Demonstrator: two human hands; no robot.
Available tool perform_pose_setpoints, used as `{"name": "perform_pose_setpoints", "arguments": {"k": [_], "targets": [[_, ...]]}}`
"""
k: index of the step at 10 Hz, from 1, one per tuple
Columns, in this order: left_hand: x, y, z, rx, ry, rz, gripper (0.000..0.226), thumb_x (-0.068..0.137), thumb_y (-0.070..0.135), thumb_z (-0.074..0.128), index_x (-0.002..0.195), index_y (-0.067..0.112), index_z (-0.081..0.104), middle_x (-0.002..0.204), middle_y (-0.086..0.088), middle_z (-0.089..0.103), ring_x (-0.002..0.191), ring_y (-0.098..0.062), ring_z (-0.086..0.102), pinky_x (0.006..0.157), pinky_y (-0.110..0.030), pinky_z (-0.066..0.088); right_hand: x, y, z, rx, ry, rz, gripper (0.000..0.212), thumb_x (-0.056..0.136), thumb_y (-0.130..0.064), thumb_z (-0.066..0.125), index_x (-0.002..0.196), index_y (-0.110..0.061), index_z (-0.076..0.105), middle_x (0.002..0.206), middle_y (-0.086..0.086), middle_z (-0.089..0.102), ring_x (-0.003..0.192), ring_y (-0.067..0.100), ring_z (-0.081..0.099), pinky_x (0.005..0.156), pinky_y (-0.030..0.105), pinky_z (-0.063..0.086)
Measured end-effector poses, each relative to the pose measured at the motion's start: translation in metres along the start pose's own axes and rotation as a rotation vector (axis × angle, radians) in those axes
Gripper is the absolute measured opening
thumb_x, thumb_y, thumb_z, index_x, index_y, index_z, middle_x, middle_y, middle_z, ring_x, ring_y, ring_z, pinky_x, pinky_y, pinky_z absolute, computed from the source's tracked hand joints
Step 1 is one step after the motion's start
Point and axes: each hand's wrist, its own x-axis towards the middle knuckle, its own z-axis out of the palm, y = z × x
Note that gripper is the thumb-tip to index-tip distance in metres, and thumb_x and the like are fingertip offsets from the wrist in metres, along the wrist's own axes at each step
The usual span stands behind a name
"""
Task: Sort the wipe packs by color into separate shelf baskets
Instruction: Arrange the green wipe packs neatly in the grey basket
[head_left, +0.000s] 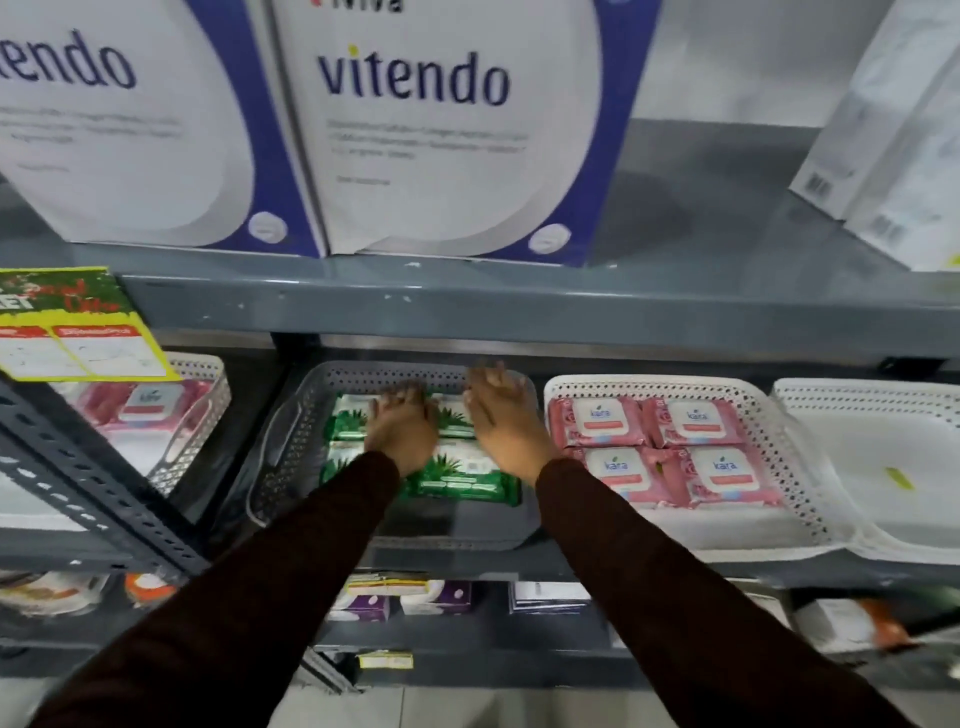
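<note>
**Both hands in the grey basket of green packs**

A grey metal shelf (467, 306) with a slotted upright at its left edge runs across the view; large white-and-blue "vitendo" cartons (431, 130) stand on the tier above it, and a yellow-bordered price card (78, 327) hangs from the front edge at the left.

On the lower tier a grey perforated plastic basket (291, 447) sits near the middle. Green wipe packs with a leaf print (467, 478) lie flat in its rear half, in two rows. The left hand (402, 426) rests palm down on the rear green packs, fingers curled and close together; whether they pinch a pack cannot be told, since the frame is blurred there. The right hand (501, 415) hovers over the basket's right rear corner, fingers spread and holding nothing. Both arms wear dark brown sleeves (649, 571).

Just beside it on the right, a white perforated plastic basket (789, 467) holds four pink wipe packs with white labels (665, 452), two by two. Another white basket (197, 415) at the shelf's left end holds more pink packs. A bare white tray (883, 457) stands at the right end.

Small boxes sit on the tier below, above a pale tiled floor.
</note>
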Motion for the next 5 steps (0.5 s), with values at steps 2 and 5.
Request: {"name": "perform_pose_setpoints", "arguments": {"k": [2,5], "targets": [[-0.024,0.167,0.038,-0.192,0.139,0.387,0.063,0.092,0.038,0.026,0.141,0.004,0.044,0.145,-0.018,0.048,0.137,-0.035,0.037,0.115,-0.042,0.028,-0.081,0.125,-0.082,-0.153,0.225,0.168,0.043,0.102,-0.025,0.034,0.144,-0.021,0.044,0.158,0.008,0.032,0.150,0.028,0.020,0.121,0.044,0.010],[-0.056,0.235,0.082,-0.018,0.065,0.300,0.062,0.103,0.032,0.027,0.156,0.008,0.004,0.164,-0.010,0.000,0.144,-0.021,-0.019,0.116,-0.044,-0.015,-0.117,0.253,-0.099,-0.533,-0.139,0.405,0.082,0.085,-0.068,-0.009,0.153,-0.022,-0.008,0.166,0.002,-0.003,0.152,0.024,0.008,0.119,0.053,0.018]]}}
